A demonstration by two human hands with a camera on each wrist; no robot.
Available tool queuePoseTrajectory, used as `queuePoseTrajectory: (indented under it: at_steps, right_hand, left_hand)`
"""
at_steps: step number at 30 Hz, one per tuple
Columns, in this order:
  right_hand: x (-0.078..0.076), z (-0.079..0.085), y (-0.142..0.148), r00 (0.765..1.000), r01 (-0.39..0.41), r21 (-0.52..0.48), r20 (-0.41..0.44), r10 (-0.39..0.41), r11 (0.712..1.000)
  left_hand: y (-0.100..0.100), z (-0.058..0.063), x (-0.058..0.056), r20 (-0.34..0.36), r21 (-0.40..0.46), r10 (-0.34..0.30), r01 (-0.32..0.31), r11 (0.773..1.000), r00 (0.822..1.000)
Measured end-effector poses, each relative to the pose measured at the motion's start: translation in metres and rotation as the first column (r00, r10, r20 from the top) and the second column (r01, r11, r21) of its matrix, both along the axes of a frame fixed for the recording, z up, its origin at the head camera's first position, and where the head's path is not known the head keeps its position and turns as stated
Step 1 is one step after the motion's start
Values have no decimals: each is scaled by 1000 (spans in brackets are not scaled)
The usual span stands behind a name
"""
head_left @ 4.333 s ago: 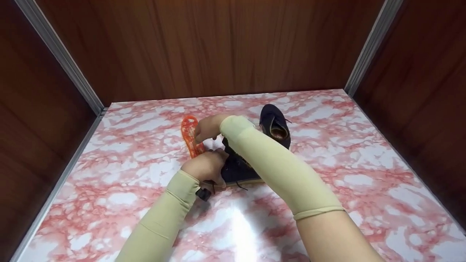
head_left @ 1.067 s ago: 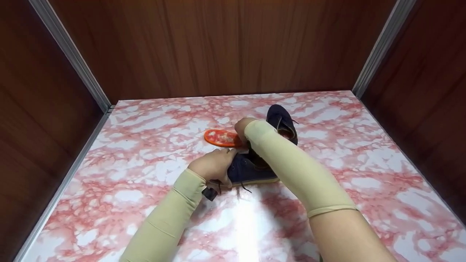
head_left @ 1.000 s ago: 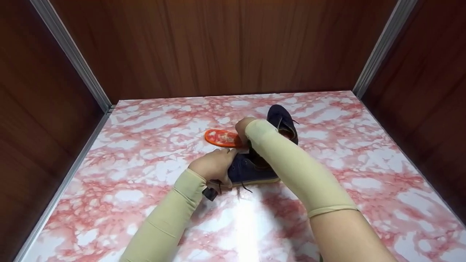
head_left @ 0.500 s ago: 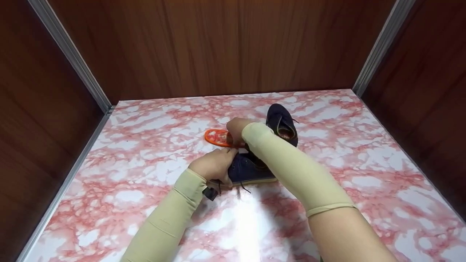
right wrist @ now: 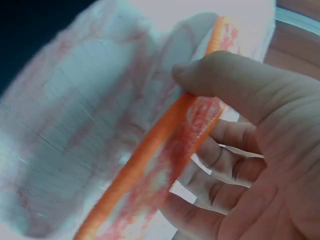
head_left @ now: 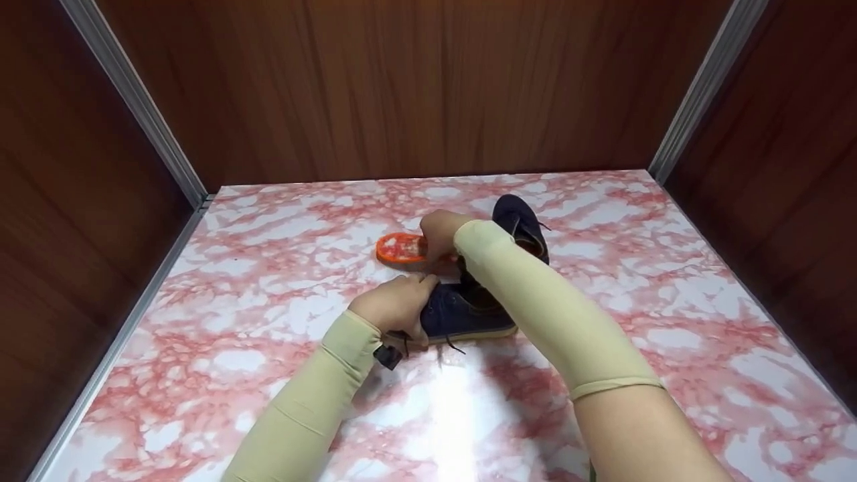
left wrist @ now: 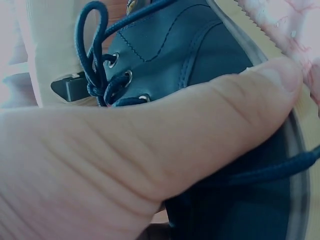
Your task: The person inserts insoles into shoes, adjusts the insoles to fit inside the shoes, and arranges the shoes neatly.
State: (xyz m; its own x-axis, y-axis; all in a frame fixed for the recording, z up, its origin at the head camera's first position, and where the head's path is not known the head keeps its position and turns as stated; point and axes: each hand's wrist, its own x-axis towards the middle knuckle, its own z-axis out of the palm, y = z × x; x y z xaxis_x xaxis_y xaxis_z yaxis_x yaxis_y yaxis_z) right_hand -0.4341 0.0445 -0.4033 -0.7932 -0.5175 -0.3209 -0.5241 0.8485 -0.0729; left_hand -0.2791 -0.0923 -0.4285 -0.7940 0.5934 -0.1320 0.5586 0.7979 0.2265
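Observation:
My left hand [head_left: 395, 304] grips the front of a navy lace-up shoe [head_left: 462, 316] that lies crosswise on the table, toe to the left. In the left wrist view the thumb [left wrist: 235, 107] presses along the shoe's side, below the lace eyelets, with its tip at the pale sole edge. Just beyond that shoe, my right hand [head_left: 442, 233] holds an orange-rimmed insole [head_left: 400, 248] with a red and white patterned face. The right wrist view has the thumb over one edge of the insole [right wrist: 162, 160] and the fingers along the other. My right forearm covers part of the shoe's opening.
A second navy shoe [head_left: 514, 213] stands behind the right forearm, toe toward the back wall, with reddish lining inside. The table [head_left: 234, 361] has a red and white marbled top. Brown wood panels [head_left: 375, 87] enclose it at the back and both sides.
The insole was upright in view at the left; it has been turned crosswise and brought right, beside the near shoe. Lately its free end has lifted slightly. The left hand keeps its grip.

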Motion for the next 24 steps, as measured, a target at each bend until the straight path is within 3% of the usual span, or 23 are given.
queuePoseTrajectory:
  at_steps: [5, 11, 17, 24]
  right_hand:
    - [4, 12, 7, 999, 36, -56, 23, -35, 998]
    - [6, 16, 12, 998, 53, -53, 36, -51, 997]
    - [4, 18, 15, 999, 36, -60, 19, -35, 998]
    - [8, 29, 19, 1000, -19, -137, 5, 20, 990]
  left_hand:
    - [1, 0, -1, 7, 2, 16, -16, 1000, 1000]
    - [1, -2, -1, 21, -13, 20, -20, 1000, 1000]
    - [1, -4, -2, 18, -19, 25, -24, 1000, 1000]
    - [0, -4, -1, -6, -8, 1, -1, 1000, 1000]
